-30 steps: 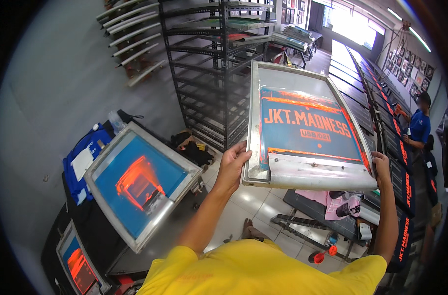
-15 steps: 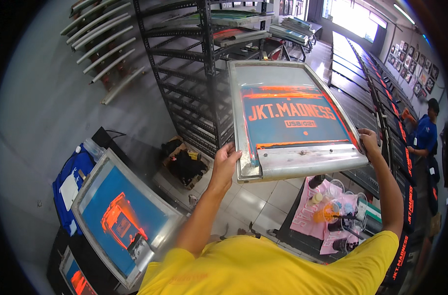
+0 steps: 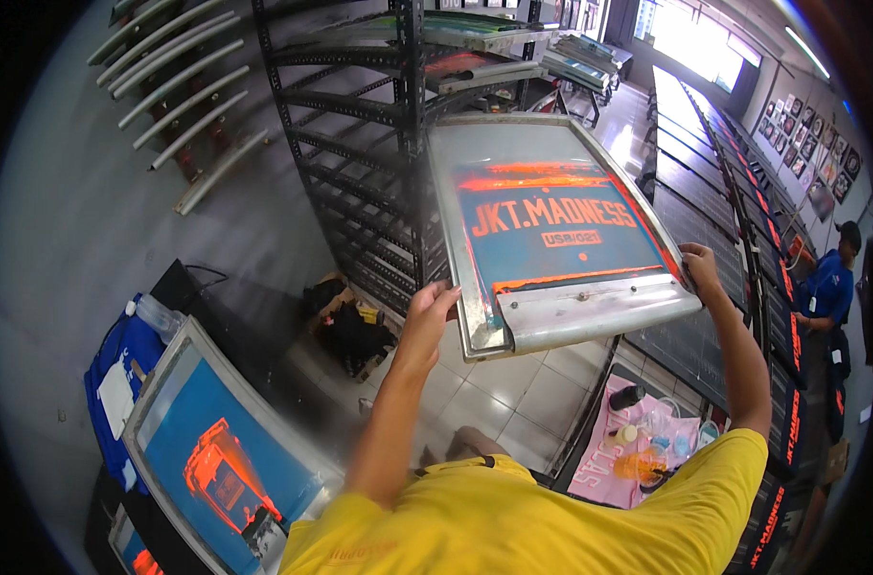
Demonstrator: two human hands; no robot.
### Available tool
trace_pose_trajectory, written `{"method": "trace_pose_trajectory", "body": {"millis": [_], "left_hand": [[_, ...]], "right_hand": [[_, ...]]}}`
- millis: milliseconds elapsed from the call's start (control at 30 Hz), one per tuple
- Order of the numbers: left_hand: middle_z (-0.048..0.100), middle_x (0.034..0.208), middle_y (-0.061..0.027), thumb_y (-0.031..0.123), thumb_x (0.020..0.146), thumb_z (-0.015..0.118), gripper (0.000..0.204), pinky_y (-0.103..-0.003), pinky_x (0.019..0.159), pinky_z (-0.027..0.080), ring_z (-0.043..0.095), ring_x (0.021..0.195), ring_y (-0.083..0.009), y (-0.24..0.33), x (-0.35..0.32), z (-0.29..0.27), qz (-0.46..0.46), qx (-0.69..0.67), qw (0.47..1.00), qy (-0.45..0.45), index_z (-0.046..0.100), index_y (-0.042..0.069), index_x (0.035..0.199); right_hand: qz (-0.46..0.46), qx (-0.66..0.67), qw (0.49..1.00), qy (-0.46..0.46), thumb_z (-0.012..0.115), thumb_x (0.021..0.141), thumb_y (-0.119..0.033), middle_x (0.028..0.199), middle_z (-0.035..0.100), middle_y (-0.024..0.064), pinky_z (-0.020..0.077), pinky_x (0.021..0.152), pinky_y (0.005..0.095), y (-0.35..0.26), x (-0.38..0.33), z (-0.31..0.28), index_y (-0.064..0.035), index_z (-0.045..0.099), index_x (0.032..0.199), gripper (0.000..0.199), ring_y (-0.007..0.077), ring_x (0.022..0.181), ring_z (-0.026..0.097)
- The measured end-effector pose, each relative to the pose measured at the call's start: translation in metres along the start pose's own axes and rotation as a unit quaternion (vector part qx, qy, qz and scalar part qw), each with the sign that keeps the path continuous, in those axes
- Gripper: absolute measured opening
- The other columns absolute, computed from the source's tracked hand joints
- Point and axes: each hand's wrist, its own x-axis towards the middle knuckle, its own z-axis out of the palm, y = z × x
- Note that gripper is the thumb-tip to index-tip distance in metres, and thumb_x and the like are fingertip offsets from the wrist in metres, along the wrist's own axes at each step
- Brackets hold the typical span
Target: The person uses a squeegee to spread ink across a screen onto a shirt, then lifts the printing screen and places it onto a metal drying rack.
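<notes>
Between my two hands is a screen-printing frame (image 3: 440, 192), held up in front of me and tilted. Its blue mesh (image 3: 523, 264) bears orange lettering and smears of orange ink. A squeegee with a bolted metal holder (image 3: 590, 311) rests across the near end of the mesh. My left hand (image 3: 431, 322) grips the left rim near the close corner, thumb on top. On the right side, my right hand (image 3: 702, 268) holds the opposite rim. The fingers beneath the frame are partly hidden. Another blue screen (image 3: 183, 431) with orange ink and a squeegee leans at lower left.
A black metal rack (image 3: 408, 144) holding screens stands ahead. Long printing tables (image 3: 686, 182) run away at right, where a person in blue (image 3: 825, 283) stands. A pink cloth (image 3: 599, 470) with cups and bottles covers a low stand. A carton of dark cloths (image 3: 350, 331) sits on the floor.
My viewpoint has shifted, and the low stand with the pink cloth appears lower. The held frame sits slightly farther left in view, still in both hands. A leg now shows below it.
</notes>
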Motion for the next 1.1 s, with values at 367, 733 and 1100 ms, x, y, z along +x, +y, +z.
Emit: {"method": "trace_pose_trajectory", "body": {"millis": [367, 733, 1100], "left_hand": [[0.064, 0.116, -0.0121, 0.016, 0.099, 0.052, 0.038, -0.034, 0.094, 0.048, 0.062, 0.101, -0.0177, 0.010, 0.031, 0.019, -0.046, -0.005, 0.997, -0.061, 0.052, -0.009, 0.128], [0.061, 0.118, -0.0128, 0.011, 0.097, 0.059, 0.035, -0.037, 0.096, 0.052, 0.063, 0.105, -0.0192, -0.015, 0.069, 0.039, -0.101, 0.017, 0.989, -0.111, 0.051, -0.008, 0.125], [0.059, 0.115, -0.0129, 0.009, 0.094, 0.062, 0.037, -0.038, 0.100, 0.051, 0.060, 0.109, -0.0193, -0.023, 0.081, 0.059, -0.116, 0.019, 0.985, -0.123, 0.051, -0.006, 0.126]], "right_hand": [[-0.032, -0.005, 0.999, -0.027, 0.048, 0.080, 0.000, 0.074, 0.067, 0.0092, 0.0490, 0.056, 0.0284, 0.016, 0.092, 0.018, 0.0079, 0.069, 0.105, 0.034, 0.0129, 0.057, 0.061], [-0.130, -0.025, 0.991, -0.033, 0.050, 0.080, -0.002, 0.075, 0.068, 0.0070, 0.0469, 0.058, 0.0262, 0.044, 0.180, 0.028, 0.0079, 0.070, 0.105, 0.034, 0.0097, 0.061, 0.059], [-0.109, -0.063, 0.990, -0.065, 0.051, 0.078, -0.003, 0.079, 0.069, 0.0091, 0.0485, 0.064, 0.0282, 0.045, 0.229, 0.041, 0.0042, 0.072, 0.105, 0.035, 0.0124, 0.067, 0.061]]}}
